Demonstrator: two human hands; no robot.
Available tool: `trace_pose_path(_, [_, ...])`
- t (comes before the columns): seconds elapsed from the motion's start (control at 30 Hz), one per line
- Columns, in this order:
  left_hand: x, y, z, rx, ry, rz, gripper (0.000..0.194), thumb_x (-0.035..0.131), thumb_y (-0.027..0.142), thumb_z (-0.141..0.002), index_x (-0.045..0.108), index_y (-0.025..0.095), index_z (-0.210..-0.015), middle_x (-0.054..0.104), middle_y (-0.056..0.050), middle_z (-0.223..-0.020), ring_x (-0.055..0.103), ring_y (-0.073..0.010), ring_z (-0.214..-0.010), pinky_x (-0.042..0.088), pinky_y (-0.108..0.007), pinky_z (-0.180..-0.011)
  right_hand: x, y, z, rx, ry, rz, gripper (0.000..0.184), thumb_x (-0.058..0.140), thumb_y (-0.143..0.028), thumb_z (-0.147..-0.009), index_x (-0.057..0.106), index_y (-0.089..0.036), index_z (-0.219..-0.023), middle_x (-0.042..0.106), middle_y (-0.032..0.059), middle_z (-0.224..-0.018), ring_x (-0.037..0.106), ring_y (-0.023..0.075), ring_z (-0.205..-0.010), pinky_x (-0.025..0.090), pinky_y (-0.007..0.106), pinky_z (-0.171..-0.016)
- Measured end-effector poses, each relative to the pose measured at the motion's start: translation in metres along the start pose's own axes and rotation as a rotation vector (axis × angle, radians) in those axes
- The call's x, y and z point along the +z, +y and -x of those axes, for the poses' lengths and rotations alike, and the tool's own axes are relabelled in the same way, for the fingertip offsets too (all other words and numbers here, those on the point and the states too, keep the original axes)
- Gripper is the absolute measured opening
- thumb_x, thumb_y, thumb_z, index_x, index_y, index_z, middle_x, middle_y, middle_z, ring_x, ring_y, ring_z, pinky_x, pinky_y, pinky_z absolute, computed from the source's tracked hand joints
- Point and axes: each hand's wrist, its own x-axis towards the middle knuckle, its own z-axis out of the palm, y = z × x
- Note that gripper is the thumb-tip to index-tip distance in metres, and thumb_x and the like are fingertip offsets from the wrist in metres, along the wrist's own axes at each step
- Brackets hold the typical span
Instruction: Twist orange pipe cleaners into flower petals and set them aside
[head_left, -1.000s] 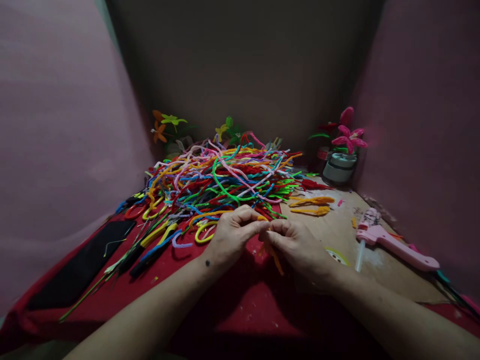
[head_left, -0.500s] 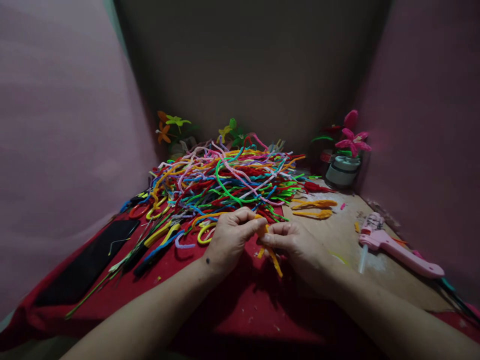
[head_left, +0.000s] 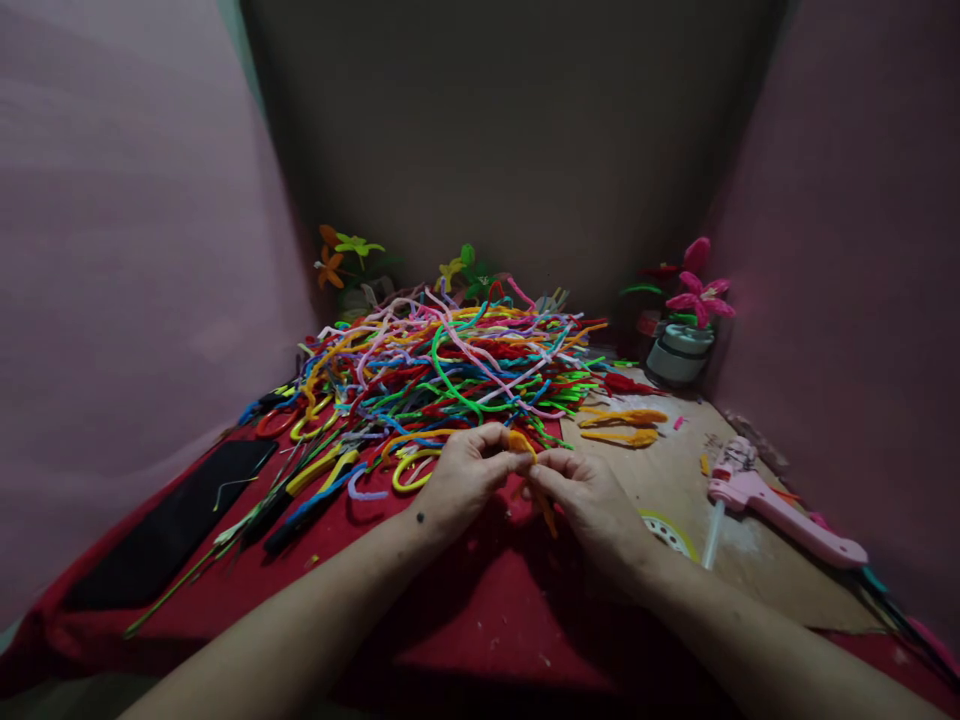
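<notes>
While left hand (head_left: 469,478) and right hand (head_left: 596,492) sit close together on the near side of the heaped fuzzy stems (head_left: 465,362), an orange fuzzy piece (head_left: 521,443) lies between their fingers, both pinched closed on it, one part arching by the left fingertips, a tail hanging below.
</notes>
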Motion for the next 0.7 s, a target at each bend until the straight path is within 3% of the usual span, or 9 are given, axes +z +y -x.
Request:
trace_pose_path(0.1, [0.002, -0.001, -0.001, 0.005, -0.001, 0.005, 0.012, 0.065, 0.022, -0.067, 0.060, 0.012, -0.062, 0.048, 0.005, -0.050, 0.035, -0.0048, -0.045, 0.026, -0.019, -0.045, 0.002, -0.001, 0.001, -0.061, 0.053, -0.006, 0.015, 0.056, -0.029, -0.075, 0.055, -0.015, -0.074, 0.056, -0.0016, -0.059, 0.046, 0.0079, -0.047, 0.035, 0.020, -0.045])
trace_pose_path(0.2, [0.002, -0.007, -0.003, -0.036, -0.031, 0.074, 0.018, 0.067, 0.027, -0.066, 0.058, 0.012, -0.062, 0.051, 0.004, -0.054, 0.040, -0.0056, -0.047, 0.028, -0.019, -0.045, 0.002, -0.002, 0.000, -0.064, 0.064, 0.014, 0.015, 0.055, -0.027, -0.074, 0.054, -0.014, -0.067, 0.054, -0.0019, -0.056, 0.044, 0.0078, -0.047, 0.034, 0.020, -0.044])
trace_pose_path(0.33, [0.000, -0.014, -0.006, -0.073, -0.086, 0.119, 0.025, 0.065, 0.036, -0.069, 0.060, 0.012, -0.073, 0.056, 0.000, -0.061, 0.044, -0.0064, -0.047, 0.029, -0.019, -0.044, -0.001, -0.002, -0.002, -0.075, 0.068, -0.036, 0.014, 0.055, -0.026, -0.074, 0.053, -0.014, -0.066, 0.053, -0.0022, -0.056, 0.046, 0.0081, -0.049, 0.036, 0.020, -0.047])
trace_pose_path(0.43, [0.000, -0.014, -0.006, -0.079, -0.114, 0.121, 0.027, 0.066, 0.032, -0.068, 0.061, 0.012, -0.085, 0.059, -0.002, -0.073, 0.049, -0.0078, -0.053, 0.036, -0.019, -0.048, -0.004, 0.001, -0.004, -0.054, 0.078, -0.083, 0.012, 0.055, -0.025, -0.073, 0.054, -0.015, -0.067, 0.048, -0.0047, -0.052, 0.040, 0.0062, -0.043, 0.031, 0.019, -0.042])
trace_pose_path(0.53, [0.002, -0.014, -0.004, -0.108, -0.140, 0.127, 0.024, 0.067, 0.026, -0.067, 0.059, 0.012, -0.084, 0.056, 0.000, -0.068, 0.046, -0.0067, -0.051, 0.037, -0.019, -0.049, -0.005, 0.004, -0.007, -0.039, 0.089, -0.084, 0.012, 0.055, -0.025, -0.073, 0.057, -0.014, -0.069, 0.045, -0.0057, -0.049, 0.036, 0.0055, -0.040, 0.026, 0.019, -0.040])
trace_pose_path(0.7, [0.006, -0.017, -0.002, -0.069, -0.083, 0.100, 0.016, 0.061, 0.021, -0.070, 0.057, 0.012, -0.082, 0.053, 0.003, -0.062, 0.045, -0.0065, -0.050, 0.037, -0.019, -0.049, -0.005, 0.003, -0.008, -0.098, 0.144, 0.067, 0.016, 0.053, -0.027, -0.074, 0.059, -0.014, -0.069, 0.048, -0.0038, -0.051, 0.040, 0.0070, -0.043, 0.031, 0.020, -0.044])
